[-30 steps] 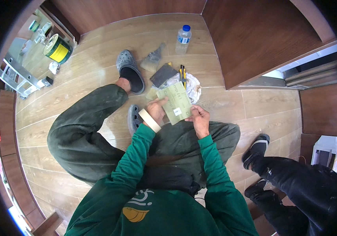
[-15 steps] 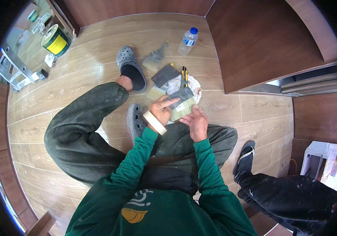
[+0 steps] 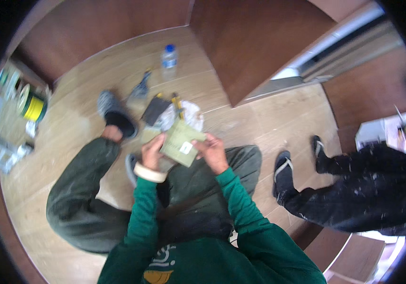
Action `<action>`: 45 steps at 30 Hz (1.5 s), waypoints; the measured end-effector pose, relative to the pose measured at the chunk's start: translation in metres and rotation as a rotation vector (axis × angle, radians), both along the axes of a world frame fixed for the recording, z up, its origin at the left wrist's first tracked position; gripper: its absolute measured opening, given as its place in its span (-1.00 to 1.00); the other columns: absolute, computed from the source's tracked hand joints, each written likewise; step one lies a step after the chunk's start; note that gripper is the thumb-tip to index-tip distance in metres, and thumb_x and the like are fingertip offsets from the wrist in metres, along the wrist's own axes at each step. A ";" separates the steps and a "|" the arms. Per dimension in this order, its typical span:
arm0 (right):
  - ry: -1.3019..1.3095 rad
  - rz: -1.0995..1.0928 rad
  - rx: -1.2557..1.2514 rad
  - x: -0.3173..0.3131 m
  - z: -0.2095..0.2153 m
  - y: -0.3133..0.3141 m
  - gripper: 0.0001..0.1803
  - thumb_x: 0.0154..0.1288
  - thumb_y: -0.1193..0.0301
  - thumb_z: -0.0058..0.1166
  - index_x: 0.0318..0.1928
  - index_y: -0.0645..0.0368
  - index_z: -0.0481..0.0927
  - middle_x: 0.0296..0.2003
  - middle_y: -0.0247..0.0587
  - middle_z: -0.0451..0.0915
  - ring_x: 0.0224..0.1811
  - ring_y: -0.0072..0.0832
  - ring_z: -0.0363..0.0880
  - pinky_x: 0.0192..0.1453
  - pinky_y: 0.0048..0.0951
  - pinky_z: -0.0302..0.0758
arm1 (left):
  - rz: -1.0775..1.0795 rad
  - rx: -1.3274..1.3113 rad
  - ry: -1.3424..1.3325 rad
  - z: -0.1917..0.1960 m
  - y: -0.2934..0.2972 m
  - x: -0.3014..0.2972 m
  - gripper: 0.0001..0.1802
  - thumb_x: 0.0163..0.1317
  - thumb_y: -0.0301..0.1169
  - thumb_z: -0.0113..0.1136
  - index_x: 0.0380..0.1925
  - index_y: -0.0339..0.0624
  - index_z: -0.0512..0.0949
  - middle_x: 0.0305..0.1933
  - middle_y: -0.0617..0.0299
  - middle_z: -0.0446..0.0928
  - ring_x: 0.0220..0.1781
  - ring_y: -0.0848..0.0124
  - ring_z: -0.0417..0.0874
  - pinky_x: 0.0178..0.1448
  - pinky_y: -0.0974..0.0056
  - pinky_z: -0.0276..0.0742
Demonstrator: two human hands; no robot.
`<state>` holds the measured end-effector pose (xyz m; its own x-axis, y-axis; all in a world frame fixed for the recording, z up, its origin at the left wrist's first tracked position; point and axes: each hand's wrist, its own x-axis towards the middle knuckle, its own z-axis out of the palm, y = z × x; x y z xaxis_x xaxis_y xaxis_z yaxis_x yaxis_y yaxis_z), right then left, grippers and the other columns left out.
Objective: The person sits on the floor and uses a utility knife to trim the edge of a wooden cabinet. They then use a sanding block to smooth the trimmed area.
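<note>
A sheet of sandpaper [image 3: 180, 137] is stretched between my hands above my crossed leg, its olive-green printed back facing up. My left hand [image 3: 152, 151] pinches its left edge, and a roll of masking tape [image 3: 149, 173] circles that wrist like a bracelet. On the opposite edge, my right hand [image 3: 212, 152] grips the sheet with thumb and fingers. Just beyond it on the floor lie a dark sandpaper piece [image 3: 155, 111], a yellow-and-black utility knife [image 3: 178, 106] and a crumpled white cloth [image 3: 194, 113].
Farther off stand a water bottle [image 3: 169, 62] and a paintbrush [image 3: 140, 89] in what looks like clear plastic. A yellow-and-green spool [image 3: 33, 107] and a metal ladder [image 3: 1, 151] are at left. Another person's legs [image 3: 345, 194] reach in from the right, near a brown cabinet [image 3: 255, 42].
The sandpaper has been unfolded: its dark face showed partly before, now only the olive back. My view has swung to the right, bringing more of the other person into sight.
</note>
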<state>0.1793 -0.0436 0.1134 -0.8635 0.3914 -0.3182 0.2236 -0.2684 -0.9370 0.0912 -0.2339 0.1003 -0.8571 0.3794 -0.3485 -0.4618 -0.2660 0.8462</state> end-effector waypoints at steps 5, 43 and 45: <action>0.002 0.055 0.012 0.004 -0.003 0.005 -0.78 0.31 0.45 0.34 -0.09 0.27 0.68 -0.35 -0.29 0.72 -0.50 -0.68 0.57 -0.53 -0.60 0.49 | 0.034 0.006 -0.006 0.002 0.013 0.004 -0.54 0.39 -0.23 0.29 0.02 -0.49 0.63 -0.07 0.06 0.71 -0.12 0.34 0.71 0.01 0.23 0.64; 0.136 -0.288 1.232 -0.051 0.178 0.224 -0.57 0.44 0.08 0.20 -0.17 0.28 0.71 -0.56 -0.14 0.66 -0.56 -0.43 0.70 -0.40 -0.32 0.57 | 0.210 -1.517 0.889 -0.063 -0.201 -0.224 -0.40 0.21 0.08 0.39 -0.39 -0.40 0.72 -0.44 -0.11 0.70 -0.44 0.12 0.63 -0.20 0.10 0.54; 0.113 -0.241 1.583 -0.048 0.179 0.242 -0.61 0.40 0.08 0.25 -0.18 0.20 0.75 -0.61 -0.12 0.63 -0.61 -0.43 0.68 -0.41 -0.29 0.58 | 0.063 -1.249 0.543 -0.072 -0.198 -0.221 -0.35 0.18 0.13 0.39 -0.46 -0.41 0.71 -0.47 -0.14 0.69 -0.43 0.05 0.65 -0.19 0.05 0.53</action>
